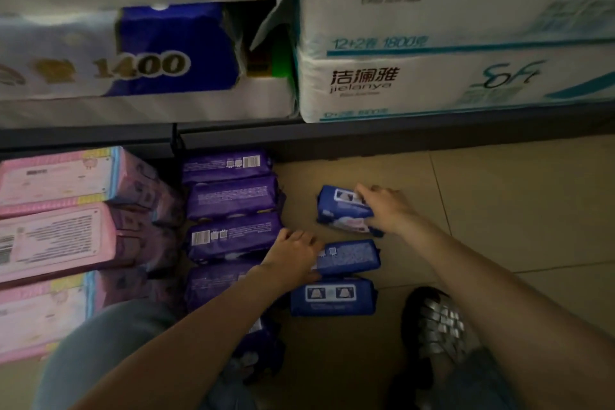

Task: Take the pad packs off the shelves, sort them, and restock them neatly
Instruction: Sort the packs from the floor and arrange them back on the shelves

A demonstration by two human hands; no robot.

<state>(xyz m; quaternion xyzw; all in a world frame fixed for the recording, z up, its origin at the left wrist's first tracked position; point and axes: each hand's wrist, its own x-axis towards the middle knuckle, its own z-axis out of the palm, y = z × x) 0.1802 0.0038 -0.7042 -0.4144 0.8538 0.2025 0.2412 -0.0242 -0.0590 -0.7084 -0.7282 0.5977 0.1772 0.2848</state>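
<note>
Her right hand [382, 208] grips a blue pad pack [342, 211] by its right end, long axis crosswise, just beyond the two blue packs on the floor, where the left hand [293, 251] clasps the nearer middle pack [349, 256] beside the purple row [233, 206].

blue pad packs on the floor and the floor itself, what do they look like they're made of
The blue pad packs look like soft plastic film with a slight sheen: the wrap creases and puckers at the ends and carries printed labels. The floor looks like hard tan tile, smooth and matt in this dim light, with thin straight joint lines crossing it; ceramic or vinyl cannot be told.
</note>
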